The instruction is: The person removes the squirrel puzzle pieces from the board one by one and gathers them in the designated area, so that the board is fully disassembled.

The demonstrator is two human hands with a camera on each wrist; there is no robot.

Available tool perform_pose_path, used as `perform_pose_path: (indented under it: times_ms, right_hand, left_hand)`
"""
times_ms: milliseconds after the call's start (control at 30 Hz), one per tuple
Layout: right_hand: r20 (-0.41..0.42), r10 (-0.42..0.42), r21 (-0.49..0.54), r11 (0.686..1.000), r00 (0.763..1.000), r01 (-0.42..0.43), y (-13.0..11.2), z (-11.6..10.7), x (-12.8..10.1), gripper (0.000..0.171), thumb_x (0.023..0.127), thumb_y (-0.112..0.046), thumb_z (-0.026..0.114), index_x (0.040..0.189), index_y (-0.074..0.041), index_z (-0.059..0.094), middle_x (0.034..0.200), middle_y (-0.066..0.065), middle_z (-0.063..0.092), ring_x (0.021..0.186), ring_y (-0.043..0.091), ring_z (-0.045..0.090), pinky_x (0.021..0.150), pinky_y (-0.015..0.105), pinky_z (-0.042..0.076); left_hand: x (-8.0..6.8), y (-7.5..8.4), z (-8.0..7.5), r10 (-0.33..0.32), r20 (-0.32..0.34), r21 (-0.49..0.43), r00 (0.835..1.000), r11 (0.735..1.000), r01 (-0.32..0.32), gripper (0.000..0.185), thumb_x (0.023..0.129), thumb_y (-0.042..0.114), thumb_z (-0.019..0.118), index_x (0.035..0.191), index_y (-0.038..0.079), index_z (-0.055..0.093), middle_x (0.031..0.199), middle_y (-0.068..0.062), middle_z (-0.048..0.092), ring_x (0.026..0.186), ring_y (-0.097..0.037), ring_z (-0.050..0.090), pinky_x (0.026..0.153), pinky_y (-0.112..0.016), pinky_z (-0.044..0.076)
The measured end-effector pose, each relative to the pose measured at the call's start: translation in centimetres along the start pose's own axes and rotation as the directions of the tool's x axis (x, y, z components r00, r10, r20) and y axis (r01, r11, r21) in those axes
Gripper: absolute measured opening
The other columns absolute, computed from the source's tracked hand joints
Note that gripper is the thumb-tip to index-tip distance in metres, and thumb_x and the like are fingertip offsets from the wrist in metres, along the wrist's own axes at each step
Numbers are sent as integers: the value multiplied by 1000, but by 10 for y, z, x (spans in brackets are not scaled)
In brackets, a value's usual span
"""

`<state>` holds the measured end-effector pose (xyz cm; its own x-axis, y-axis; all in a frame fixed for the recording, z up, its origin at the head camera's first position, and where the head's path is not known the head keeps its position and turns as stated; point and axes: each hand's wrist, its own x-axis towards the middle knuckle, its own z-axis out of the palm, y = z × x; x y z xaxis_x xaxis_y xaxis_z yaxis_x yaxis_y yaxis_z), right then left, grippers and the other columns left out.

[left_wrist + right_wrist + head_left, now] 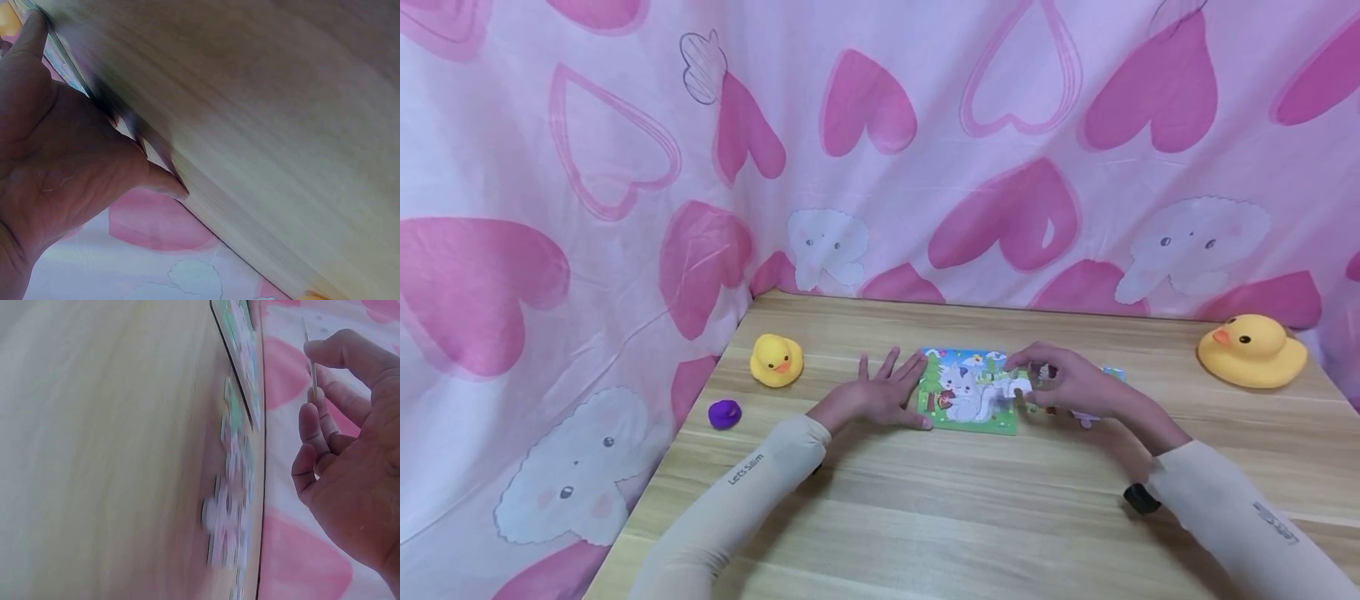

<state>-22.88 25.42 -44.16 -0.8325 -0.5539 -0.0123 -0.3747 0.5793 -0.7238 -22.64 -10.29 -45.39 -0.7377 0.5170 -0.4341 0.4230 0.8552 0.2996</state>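
A jigsaw puzzle board point(966, 392) with a picture of a white squirrel lies on the table point(925, 517). My left hand point(883, 398) is spread flat at its left side, fingertips and thumb right at the edge. Over the board's right side, my right hand point(1071, 385) pinches a thin jigsaw piece between thumb and fingers. The right wrist view shows this jigsaw piece point(312, 362) edge-on, held up off the table. Loose jigsaw pieces point(225, 519) lie just right of the board, partly hidden beneath the right hand in the head view.
A small yellow rubber duck point(777, 361) and a purple toy point(725, 414) sit on the left of the table. At the back right stands a larger yellow duck point(1251, 352). A pink heart-print curtain point(880, 183) hangs behind and along the left side.
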Motion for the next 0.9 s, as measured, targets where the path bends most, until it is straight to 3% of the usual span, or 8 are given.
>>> perform_pose_path:
  times_ms: [133, 400, 600, 767, 900]
  right_hand:
    - [-57, 3, -34, 999, 998, -5, 7, -10, -18, 45, 90, -12, 83, 131, -26, 71, 120, -2, 67, 99, 22, 59, 83, 30, 52]
    - [-128, 46, -101, 993, 991, -59, 30, -28, -52, 43, 91, -22, 85, 131, -29, 72, 114, -4, 65, 99, 18, 58, 81, 22, 53]
    - [-205, 4, -123, 992, 979, -30, 47, -38, -78, 44, 89, -15, 85, 131, -23, 73, 110, -3, 65, 94, 12, 58, 78, 19, 53]
    - [-198, 53, -99, 992, 979, -74, 60, -43, -98, 46, 90, -11, 84, 134, -19, 72, 117, -1, 63, 95, 9, 58, 76, 19, 53]
    - [-194, 32, -97, 994, 980, -52, 70, -44, -108, 46, 88, -2, 82, 132, -13, 72, 113, 1, 63, 91, 9, 57, 72, 19, 52]
  left_hand:
    - [1, -1, 0, -10, 6, -3, 1000, 1000, 10, 113, 95, 77, 56, 171, 25, -10, 179, 7, -18, 165, -33, -22, 122, -77, -16]
    - [7, -5, 4, -28, 19, -13, 999, 1000, 29, 116, 92, 80, 56, 170, 30, -13, 177, 13, -22, 164, -30, -26, 122, -76, -19]
    - [1, -1, 0, -9, 2, 1, 1000, 1000, 9, 113, 94, 79, 55, 171, 25, -10, 179, 8, -18, 165, -33, -22, 122, -78, -15]
    - [0, 0, 0, 1, -1, 8, 1000, 1000, -1, 113, 95, 78, 54, 171, 24, -9, 180, 7, -17, 165, -33, -21, 122, -78, -15]
    - [-1, 0, -1, 1, 3, -2, 1000, 1000, -1, 114, 94, 79, 55, 171, 25, -9, 179, 8, -17, 165, -33, -22, 122, -79, -15]
